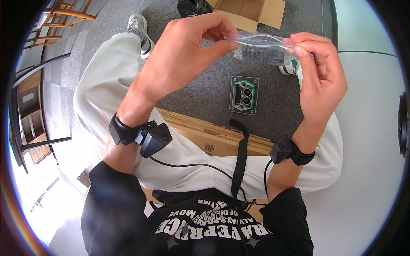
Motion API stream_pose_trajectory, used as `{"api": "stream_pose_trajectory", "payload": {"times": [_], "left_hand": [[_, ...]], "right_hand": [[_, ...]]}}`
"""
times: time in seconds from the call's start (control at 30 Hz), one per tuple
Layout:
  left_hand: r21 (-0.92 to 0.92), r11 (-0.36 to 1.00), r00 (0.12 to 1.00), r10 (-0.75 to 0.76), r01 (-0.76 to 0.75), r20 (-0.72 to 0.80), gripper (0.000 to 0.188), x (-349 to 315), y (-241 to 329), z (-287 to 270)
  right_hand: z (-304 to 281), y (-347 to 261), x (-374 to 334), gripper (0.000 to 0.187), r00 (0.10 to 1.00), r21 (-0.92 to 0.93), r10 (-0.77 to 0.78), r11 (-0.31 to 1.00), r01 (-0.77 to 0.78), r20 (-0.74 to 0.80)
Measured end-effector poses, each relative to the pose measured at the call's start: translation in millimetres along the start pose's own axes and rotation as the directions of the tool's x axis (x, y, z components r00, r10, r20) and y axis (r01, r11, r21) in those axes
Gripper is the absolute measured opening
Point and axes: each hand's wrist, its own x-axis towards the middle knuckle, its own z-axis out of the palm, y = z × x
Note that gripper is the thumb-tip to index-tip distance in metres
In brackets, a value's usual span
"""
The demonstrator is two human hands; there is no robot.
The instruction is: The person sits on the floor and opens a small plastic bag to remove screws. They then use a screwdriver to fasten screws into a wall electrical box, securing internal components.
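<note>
In the head view, a small clear plastic zip bag (259, 38) is stretched between the person's left hand (194, 49) and right hand (322, 70), raised above the grey carpet (188, 100) beyond the knees. Its two white-edged lips bow apart midway, so its mouth looks parted; that much of the opening seems done. The dark, bumpy contents (261, 55) lie inside the bag, none of them out, so the emptying appears undone; what they are is too blurred to tell. The dark-grey rectangular device with a green-edged recess and two round openings (244, 95) lies on the carpet below, touched by neither hand.

The left thumb and forefinger are pinched together on the bag's left end, the other left fingers bent behind and partly hidden. The right thumb and forefinger are closed on its right end, the remaining right fingers loosely curled, holding nothing else. Beyond the bag stand an open brown cardboard box (242, 9) and, beside it, a crumpled black plastic bag (192, 7).
</note>
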Motion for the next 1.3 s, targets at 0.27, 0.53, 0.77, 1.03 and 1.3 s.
{"api": "stream_pose_trajectory", "payload": {"times": [0.27, 0.53, 0.77, 1.03, 1.3], "left_hand": [[-0.153, 0.985, 0.994, -0.092, 0.081, -0.065, 0.009, 2, 0, -6], [0.130, 0.991, 0.997, -0.005, 0.016, -0.082, 0.006, -1, 21, -4], [0.206, 0.968, 0.987, 0.155, -0.143, -0.041, 0.010, -1, 22, 4], [0.338, 0.913, 0.973, 0.231, -0.226, 0.026, 0.015, -3, 27, 4], [0.272, 0.934, 0.972, 0.234, -0.231, 0.025, 0.015, -2, 26, 4]], "right_hand": [[-11, 6, 0, 0.010, 0.996, 0.053, 0.078, 0.995, -0.080, 0.040], [-6, 1, 4, 0.022, 0.994, -0.242, -0.045, 0.968, 0.067, 0.095], [23, -12, 0, 0.029, 0.961, -0.352, -0.101, 0.916, 0.190, 0.256], [28, -7, -2, 0.021, 0.950, -0.309, -0.151, 0.921, 0.235, 0.273], [32, -4, -3, 0.021, 0.959, -0.289, -0.167, 0.929, 0.231, 0.228]]}}
